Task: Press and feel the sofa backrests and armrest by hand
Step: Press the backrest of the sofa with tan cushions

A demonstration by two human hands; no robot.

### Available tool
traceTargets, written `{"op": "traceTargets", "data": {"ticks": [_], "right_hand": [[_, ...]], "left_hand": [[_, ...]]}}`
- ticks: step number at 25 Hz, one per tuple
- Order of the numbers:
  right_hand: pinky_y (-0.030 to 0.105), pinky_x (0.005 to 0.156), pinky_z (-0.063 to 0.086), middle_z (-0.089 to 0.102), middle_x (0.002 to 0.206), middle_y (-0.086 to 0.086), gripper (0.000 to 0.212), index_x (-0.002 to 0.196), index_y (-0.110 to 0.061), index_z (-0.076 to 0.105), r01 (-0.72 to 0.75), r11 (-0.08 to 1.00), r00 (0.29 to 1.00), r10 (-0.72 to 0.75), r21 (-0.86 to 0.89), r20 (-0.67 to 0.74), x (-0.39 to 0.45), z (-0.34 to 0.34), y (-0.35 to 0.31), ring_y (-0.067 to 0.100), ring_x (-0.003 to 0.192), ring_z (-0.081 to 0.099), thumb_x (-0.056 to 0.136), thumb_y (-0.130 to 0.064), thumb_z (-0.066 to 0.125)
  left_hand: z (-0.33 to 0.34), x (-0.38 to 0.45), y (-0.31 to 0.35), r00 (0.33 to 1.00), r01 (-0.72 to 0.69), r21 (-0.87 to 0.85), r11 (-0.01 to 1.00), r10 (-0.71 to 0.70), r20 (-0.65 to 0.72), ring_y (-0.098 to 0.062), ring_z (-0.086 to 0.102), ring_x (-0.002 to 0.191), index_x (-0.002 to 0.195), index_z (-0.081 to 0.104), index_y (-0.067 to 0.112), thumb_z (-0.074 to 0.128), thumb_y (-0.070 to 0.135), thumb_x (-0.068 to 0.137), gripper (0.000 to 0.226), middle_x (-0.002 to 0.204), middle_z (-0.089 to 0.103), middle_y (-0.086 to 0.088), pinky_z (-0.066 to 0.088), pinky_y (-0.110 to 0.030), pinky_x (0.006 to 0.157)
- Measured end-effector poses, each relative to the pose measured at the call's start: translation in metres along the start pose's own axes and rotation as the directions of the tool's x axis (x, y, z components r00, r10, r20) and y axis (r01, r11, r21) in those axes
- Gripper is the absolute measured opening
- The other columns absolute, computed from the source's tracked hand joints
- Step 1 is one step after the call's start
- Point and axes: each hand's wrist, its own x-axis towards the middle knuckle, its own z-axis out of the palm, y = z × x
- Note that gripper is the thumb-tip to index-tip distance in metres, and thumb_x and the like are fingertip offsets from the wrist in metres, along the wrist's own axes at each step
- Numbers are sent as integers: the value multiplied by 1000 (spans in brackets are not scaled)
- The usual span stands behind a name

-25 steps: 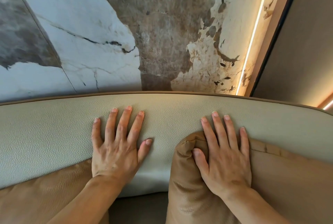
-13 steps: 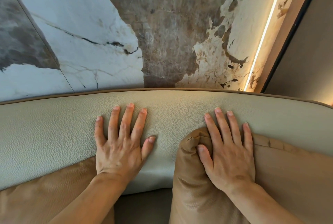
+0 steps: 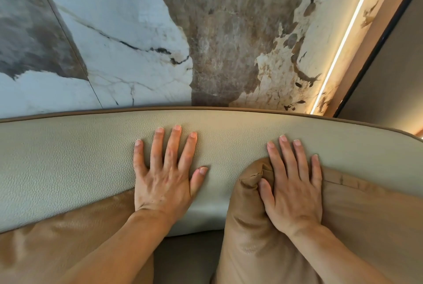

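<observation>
At the bottom of the frame two bare forearms reach up from the lower edge. A tan cushion (image 3: 64, 244) fills the lower left corner, and a second tan cushion (image 3: 357, 226) fills the lower right; a dark strip of seat (image 3: 187, 258) shows between them at bottom centre.

The right hand (image 3: 294, 194) lies flat and open, palm down, on the upper corner of the right cushion, the thumb pressed into a fold of its fabric, the fingertips (image 3: 283, 138) reaching past the cushion's edge onto the backrest. It grips nothing.

The left hand (image 3: 163, 183) lies flat and open too, fingers spread, palm down on the backrest (image 3: 68, 164), with its wrist crossing the top edge of the left cushion. It holds nothing.

The backrest is a pale beige, pebbled leather band that runs across the whole middle of the frame, curving down toward both sides, with brown piping along its top edge.

Beyond it, the upper half of the frame shows a marble wall (image 3: 119, 32), white with dark veins at the upper left and brown in the centre. A lit strip (image 3: 343, 39) runs diagonally at the upper right, beside a dark panel (image 3: 393, 66).
</observation>
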Motion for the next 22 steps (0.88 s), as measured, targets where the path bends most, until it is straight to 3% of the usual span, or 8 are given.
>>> {"op": "traceTargets", "data": {"ticks": [4,7,10,13,16,19,22], "right_hand": [[55,118,11,18,161,2,68,152,-26,16,-4,1000,1000,4,12,0,-2,-4,-1,25,149,11,91,-57,18],[51,120,7,9,163,-1,70,152,-29,8,-8,1000,999,8,8,34,-8,-18,-5,22,149,4,90,-62,7],[48,120,3,-2,163,-3,75,152,-30,0,-20,1000,997,19,17,81,-19,-35,-7,19,149,-3,87,-65,-6],[49,120,3,-1,163,-1,75,153,-27,1,-20,1000,996,20,1,86,-31,-62,-10,21,149,0,87,-64,-6],[49,119,1,-2,163,-1,74,153,-26,1,-20,1000,996,20,-1,87,-49,-103,-18,21,149,-2,88,-62,-4],[50,119,-1,-5,163,-2,72,153,-26,1,-4,1000,997,4,6,76,-67,-155,-29,20,149,-4,89,-61,0],[49,118,-4,-3,163,-2,74,153,-27,2,4,999,999,-5,32,37,-85,-214,-42,19,149,-3,88,-61,1]], "left_hand": [[-12,-2,5,997,32,26,999,-34,71,-34,17,145,152,16,27,17,60,93,68,158,24,-6,6,-60,116],[-30,-7,3,991,43,56,997,-50,124,-28,-5,148,149,-13,32,-3,62,91,66,163,-1,-1,-4,-55,118],[-58,-26,2,989,37,29,999,-41,145,-26,-18,146,145,-26,32,-9,60,89,65,161,-16,0,-12,-49,118],[-91,-54,-4,988,32,40,999,-38,150,-23,-31,141,138,-38,33,-18,59,86,62,155,-32,1,-20,-46,115],[-133,-76,-10,990,48,33,998,-52,130,-23,-22,145,140,-34,34,-13,58,87,62,158,-23,1,-18,-46,116],[-185,-94,-17,992,75,10,997,-75,97,-25,-6,148,149,-12,32,5,56,93,63,163,-3,-2,-10,-47,117],[-236,-112,-27,991,94,7,996,-94,97,-21,-19,146,144,-24,35,11,55,96,63,162,-13,0,-16,-46,117]]}}
